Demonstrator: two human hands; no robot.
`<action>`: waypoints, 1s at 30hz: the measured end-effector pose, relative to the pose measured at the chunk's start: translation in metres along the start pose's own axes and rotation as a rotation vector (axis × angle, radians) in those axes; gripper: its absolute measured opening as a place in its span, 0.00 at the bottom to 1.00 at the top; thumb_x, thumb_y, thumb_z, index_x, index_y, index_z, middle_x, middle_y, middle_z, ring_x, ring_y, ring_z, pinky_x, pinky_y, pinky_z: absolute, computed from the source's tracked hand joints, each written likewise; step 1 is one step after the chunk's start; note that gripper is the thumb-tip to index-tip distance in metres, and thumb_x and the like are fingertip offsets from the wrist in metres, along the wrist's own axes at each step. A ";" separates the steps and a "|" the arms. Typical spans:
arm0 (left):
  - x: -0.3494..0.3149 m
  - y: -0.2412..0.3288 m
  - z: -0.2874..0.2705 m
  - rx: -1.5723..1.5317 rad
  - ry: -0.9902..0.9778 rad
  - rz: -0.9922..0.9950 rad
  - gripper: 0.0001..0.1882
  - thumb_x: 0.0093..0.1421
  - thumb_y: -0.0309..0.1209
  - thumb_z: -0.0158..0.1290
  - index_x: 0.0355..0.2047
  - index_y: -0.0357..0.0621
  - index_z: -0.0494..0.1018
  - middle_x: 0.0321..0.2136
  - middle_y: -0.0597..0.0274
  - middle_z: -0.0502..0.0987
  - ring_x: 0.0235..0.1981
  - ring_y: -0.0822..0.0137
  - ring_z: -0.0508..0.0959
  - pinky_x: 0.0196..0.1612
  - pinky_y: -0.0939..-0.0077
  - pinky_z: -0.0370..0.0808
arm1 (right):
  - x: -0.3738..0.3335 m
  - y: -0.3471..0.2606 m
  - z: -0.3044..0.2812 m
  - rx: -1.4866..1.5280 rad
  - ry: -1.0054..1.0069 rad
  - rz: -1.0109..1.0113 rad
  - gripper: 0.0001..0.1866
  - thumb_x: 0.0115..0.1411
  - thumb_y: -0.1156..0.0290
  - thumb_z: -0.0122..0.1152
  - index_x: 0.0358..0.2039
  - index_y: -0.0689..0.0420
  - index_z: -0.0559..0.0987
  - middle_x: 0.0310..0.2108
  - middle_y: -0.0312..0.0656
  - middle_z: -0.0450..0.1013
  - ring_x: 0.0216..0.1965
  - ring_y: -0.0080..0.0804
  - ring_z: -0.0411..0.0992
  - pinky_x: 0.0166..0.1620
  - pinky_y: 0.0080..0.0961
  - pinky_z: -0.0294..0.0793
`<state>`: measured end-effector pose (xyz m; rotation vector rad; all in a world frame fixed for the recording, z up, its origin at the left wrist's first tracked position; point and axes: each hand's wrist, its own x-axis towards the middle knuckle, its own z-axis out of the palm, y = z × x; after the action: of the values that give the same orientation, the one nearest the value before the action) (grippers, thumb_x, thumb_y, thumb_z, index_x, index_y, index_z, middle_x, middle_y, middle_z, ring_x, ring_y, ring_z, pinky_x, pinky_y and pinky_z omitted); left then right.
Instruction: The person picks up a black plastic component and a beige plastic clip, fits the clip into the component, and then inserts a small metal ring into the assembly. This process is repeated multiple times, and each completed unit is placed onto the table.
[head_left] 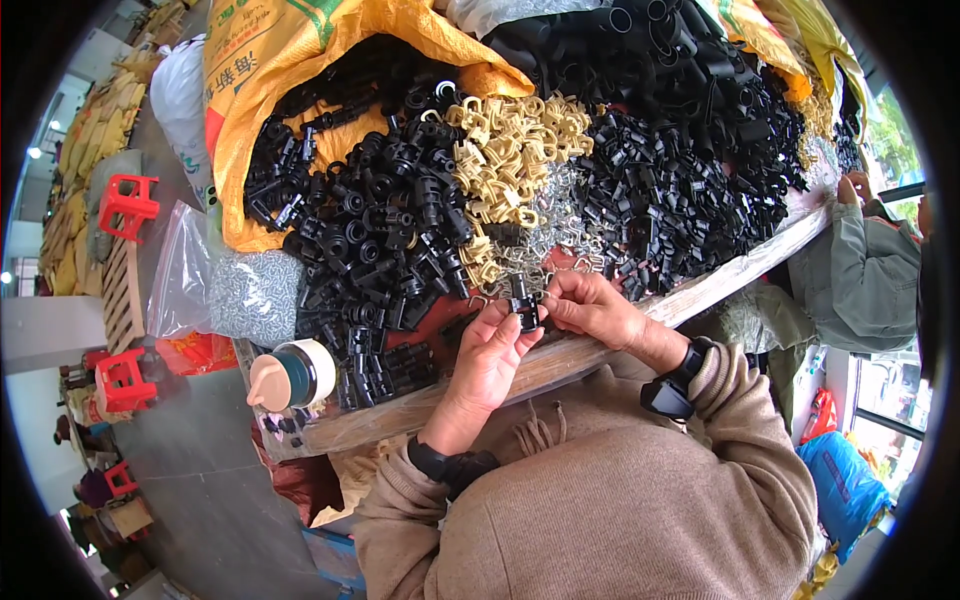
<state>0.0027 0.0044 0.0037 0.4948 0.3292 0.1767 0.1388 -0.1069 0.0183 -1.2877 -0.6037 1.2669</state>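
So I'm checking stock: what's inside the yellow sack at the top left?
The yellow sack lies open, and black plastic parts spill from its mouth onto the table. How far back they fill it cannot be seen; the sack cloth covers the rest.

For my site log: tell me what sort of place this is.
Probably a small assembly workshop: heaps of small black plastic parts, cream plastic clips and a yellow woven sack crowd a wooden-edged table.
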 end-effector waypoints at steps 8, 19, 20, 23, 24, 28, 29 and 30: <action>0.002 -0.005 -0.003 0.012 0.019 0.054 0.14 0.55 0.32 0.47 0.41 0.38 0.64 0.38 0.58 0.70 0.41 0.69 0.70 0.46 0.75 0.66 | -0.001 0.005 -0.001 -0.163 -0.006 -0.028 0.10 0.57 0.66 0.48 0.22 0.57 0.68 0.15 0.27 0.61 0.18 0.11 0.56 0.20 0.11 0.55; -0.002 0.000 -0.001 0.043 -0.100 0.036 0.11 0.54 0.29 0.48 0.38 0.41 0.66 0.37 0.57 0.71 0.41 0.67 0.70 0.46 0.72 0.64 | -0.001 -0.005 -0.006 -0.011 -0.047 0.030 0.07 0.57 0.68 0.49 0.27 0.59 0.69 0.22 0.31 0.67 0.17 0.12 0.57 0.20 0.08 0.56; -0.002 -0.001 -0.002 0.037 -0.092 0.033 0.11 0.54 0.29 0.48 0.38 0.40 0.66 0.37 0.57 0.71 0.41 0.66 0.70 0.46 0.72 0.64 | -0.001 -0.006 -0.006 -0.027 -0.078 0.059 0.07 0.56 0.68 0.50 0.28 0.59 0.69 0.23 0.32 0.67 0.17 0.12 0.58 0.20 0.08 0.57; -0.003 -0.002 -0.003 0.029 -0.076 0.029 0.11 0.54 0.29 0.48 0.37 0.40 0.66 0.36 0.57 0.72 0.40 0.66 0.71 0.46 0.72 0.64 | -0.002 -0.007 -0.006 -0.004 -0.092 0.068 0.07 0.56 0.69 0.50 0.28 0.60 0.69 0.22 0.32 0.67 0.17 0.12 0.59 0.20 0.08 0.58; -0.003 -0.002 -0.003 0.020 -0.074 0.029 0.10 0.54 0.29 0.48 0.37 0.41 0.66 0.36 0.58 0.72 0.40 0.66 0.71 0.46 0.72 0.64 | -0.002 -0.007 -0.006 0.007 -0.099 0.073 0.07 0.56 0.69 0.50 0.28 0.60 0.69 0.22 0.32 0.67 0.17 0.12 0.59 0.21 0.08 0.59; -0.002 -0.002 -0.002 0.001 -0.072 0.032 0.10 0.54 0.29 0.48 0.37 0.41 0.66 0.36 0.58 0.72 0.40 0.66 0.71 0.45 0.73 0.65 | -0.003 -0.004 -0.009 -0.011 -0.102 0.100 0.07 0.56 0.70 0.50 0.29 0.60 0.69 0.22 0.32 0.67 0.18 0.12 0.59 0.21 0.08 0.59; -0.002 -0.003 -0.002 -0.001 -0.074 0.035 0.10 0.54 0.29 0.48 0.37 0.41 0.66 0.36 0.58 0.72 0.40 0.66 0.71 0.45 0.73 0.65 | -0.003 -0.003 -0.009 -0.011 -0.101 0.099 0.07 0.56 0.70 0.50 0.29 0.60 0.69 0.22 0.32 0.67 0.18 0.12 0.59 0.21 0.08 0.59; -0.002 -0.003 -0.002 -0.002 -0.075 0.038 0.10 0.55 0.29 0.48 0.37 0.42 0.66 0.37 0.59 0.72 0.40 0.67 0.71 0.44 0.74 0.65 | -0.003 -0.001 -0.010 -0.021 -0.082 0.077 0.06 0.56 0.70 0.50 0.28 0.60 0.69 0.22 0.31 0.66 0.18 0.12 0.60 0.21 0.08 0.59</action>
<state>-0.0001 0.0025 0.0014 0.5043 0.2459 0.1950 0.1469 -0.1134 0.0175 -1.2915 -0.6329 1.3853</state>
